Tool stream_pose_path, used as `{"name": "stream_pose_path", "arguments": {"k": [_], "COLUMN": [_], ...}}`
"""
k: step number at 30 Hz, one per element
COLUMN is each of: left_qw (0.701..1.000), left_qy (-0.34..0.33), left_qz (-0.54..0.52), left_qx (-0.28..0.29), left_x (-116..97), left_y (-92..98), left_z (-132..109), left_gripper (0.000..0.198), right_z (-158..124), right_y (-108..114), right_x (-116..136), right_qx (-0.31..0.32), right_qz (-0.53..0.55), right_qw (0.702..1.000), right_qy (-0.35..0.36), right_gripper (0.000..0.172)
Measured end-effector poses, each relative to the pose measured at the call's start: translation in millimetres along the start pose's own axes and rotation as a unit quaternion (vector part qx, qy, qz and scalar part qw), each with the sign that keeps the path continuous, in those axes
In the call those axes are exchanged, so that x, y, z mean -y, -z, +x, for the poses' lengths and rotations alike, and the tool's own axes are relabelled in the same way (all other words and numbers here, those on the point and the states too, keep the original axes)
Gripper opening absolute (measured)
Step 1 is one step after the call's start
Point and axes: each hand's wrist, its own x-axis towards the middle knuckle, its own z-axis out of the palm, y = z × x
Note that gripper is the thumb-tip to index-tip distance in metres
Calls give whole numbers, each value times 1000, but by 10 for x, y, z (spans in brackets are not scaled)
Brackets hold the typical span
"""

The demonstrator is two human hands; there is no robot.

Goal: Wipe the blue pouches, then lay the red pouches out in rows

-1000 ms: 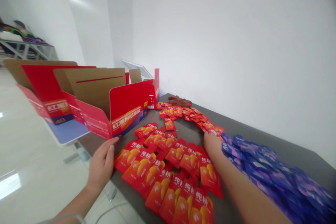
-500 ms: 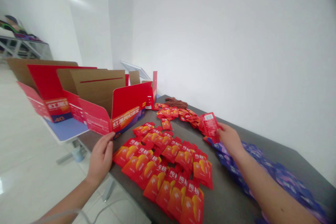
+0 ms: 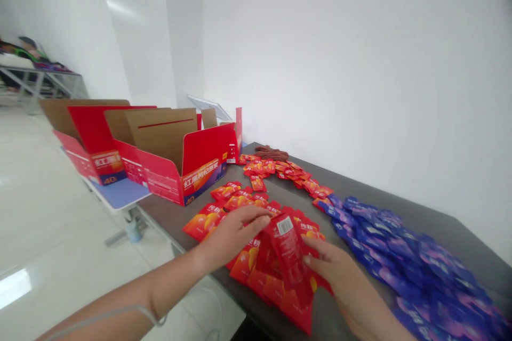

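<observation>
Just above the front of the table, my right hand (image 3: 326, 261) grips a red sachet (image 3: 288, 253) by its right side. Its barcode back faces up, and at least one more red sachet seems to lie under it. My left hand (image 3: 238, 232) is at the upper left edge of the same sachet, thumb and fingers drawn together on it; the exact contact is hard to see. Below both hands, overlapping red-orange sachets (image 3: 204, 221) lie in rows with their printed fronts up, partly covered by my hands.
Open red cartons (image 3: 204, 160) stand at the left, some on a blue-topped table (image 3: 120, 194). A pile of red sachets (image 3: 296, 173) runs along the back of the dark table (image 3: 432, 213), near brown gloves or cloth (image 3: 272, 153). Purple-blue sachets (image 3: 404, 256) are heaped at the right.
My right hand has brought the red sachet from the back pile toward me and leftward, over the rows. My left hand has left the carton's corner and moved right to the sachet.
</observation>
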Motion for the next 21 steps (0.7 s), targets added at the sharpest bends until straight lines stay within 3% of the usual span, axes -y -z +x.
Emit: {"name": "stream_pose_path", "arguments": {"k": [3,6,10,13,15,17,21], "left_qw": [997,995,996,956,907,867,843], "left_qy": [25,36,-10,-184,-313,-391,-427], "left_qz": [-36,-70,-26,121,220,282,325], "left_qx": [64,59,-89,-196,-179,-128,-43], "left_x": [-62,-97,-141,-31,139,354,752], "left_y": [-110,-37,239,401,436,421,341], "left_z": [42,87,105,51,-18,-106,-284], "left_gripper": [32,25,25,16,12,17,23], "right_z": [-20,-46,-103,-141,-167,-195,-249], "right_y": [-29,12,111,187,228,258,281], "right_x": [-64,-98,-99,-96,-103,-118,-157], "right_qx": [-5,-39,-106,-146,-161,-172,-183], "right_qz": [-56,-52,22,84,109,124,143], "right_qw": [998,998,994,985,980,976,970], "right_qy": [4,1,-14,-28,-36,-49,-71], "right_gripper": [42,43,48,51,48,47,46]}}
